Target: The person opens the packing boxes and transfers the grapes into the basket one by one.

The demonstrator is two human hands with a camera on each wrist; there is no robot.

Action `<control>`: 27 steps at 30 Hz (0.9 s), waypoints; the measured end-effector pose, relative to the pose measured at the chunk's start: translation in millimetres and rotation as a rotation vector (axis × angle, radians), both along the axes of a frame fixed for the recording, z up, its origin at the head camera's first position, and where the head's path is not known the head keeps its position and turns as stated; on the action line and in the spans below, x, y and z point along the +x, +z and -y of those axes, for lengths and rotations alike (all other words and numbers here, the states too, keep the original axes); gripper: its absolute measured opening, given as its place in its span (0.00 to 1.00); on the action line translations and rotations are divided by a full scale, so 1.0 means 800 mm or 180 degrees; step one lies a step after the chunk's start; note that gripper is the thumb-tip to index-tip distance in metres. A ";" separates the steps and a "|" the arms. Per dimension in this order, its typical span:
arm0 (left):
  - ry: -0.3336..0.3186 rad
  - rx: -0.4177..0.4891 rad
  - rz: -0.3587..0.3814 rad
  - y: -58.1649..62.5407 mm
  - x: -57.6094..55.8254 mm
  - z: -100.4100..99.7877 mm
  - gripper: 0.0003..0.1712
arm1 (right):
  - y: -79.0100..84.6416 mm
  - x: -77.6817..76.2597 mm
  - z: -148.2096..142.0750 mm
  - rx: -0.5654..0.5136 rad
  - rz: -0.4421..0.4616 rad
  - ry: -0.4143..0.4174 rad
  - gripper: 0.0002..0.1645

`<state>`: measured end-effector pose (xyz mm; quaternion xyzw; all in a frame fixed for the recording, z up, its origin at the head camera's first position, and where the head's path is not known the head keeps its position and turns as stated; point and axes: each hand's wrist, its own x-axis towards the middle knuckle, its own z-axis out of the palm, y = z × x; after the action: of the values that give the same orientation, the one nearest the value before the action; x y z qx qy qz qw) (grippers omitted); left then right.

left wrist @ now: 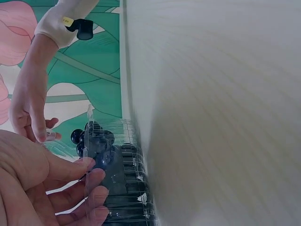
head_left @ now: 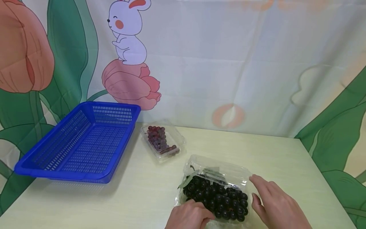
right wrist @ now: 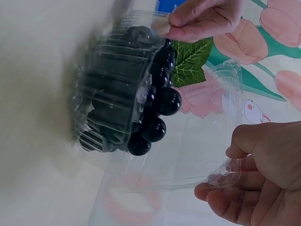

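Note:
A clear plastic clamshell full of dark, nearly black grapes sits at the front of the table, its hinged lid raised. My left hand pinches the near rim of the base between thumb and fingers, as the left wrist view shows. On the other side, my right hand holds a corner of the lid; in the right wrist view the thumb lies on one face and the fingers on the other. A green leaf stands beside the grapes, within the open clamshell.
A blue perforated basket stands at the left of the pale table. Between it and the dark grapes, farther back, lies a second clear clamshell with a small bunch of red grapes. A printed curtain hangs behind.

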<state>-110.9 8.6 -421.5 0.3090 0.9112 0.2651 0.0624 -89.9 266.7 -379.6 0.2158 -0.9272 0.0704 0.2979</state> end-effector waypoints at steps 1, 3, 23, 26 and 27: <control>-0.0007 -0.0012 -0.0011 0.000 0.000 0.000 0.13 | 0.001 -0.001 -0.001 -0.0003 -0.0007 0.0016 0.30; -0.0017 -0.0035 -0.0035 0.001 -0.001 0.000 0.13 | 0.004 -0.003 -0.002 0.0012 0.0017 0.0003 0.32; 0.0007 -0.0014 -0.0021 0.002 -0.002 0.000 0.12 | 0.030 -0.024 -0.006 -0.0086 0.0200 0.0041 0.40; 0.0012 -0.0006 -0.0021 0.001 -0.002 0.000 0.12 | 0.032 -0.029 -0.008 -0.0037 0.0165 0.0051 0.41; 0.0012 -0.0005 -0.0025 0.001 -0.002 0.000 0.12 | 0.032 -0.031 -0.008 -0.0023 0.0157 0.0057 0.41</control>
<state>-112.4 8.8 -420.5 0.3083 0.9122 0.2634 0.0586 -114.5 273.4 -353.8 0.2212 -0.9320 0.0818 0.2752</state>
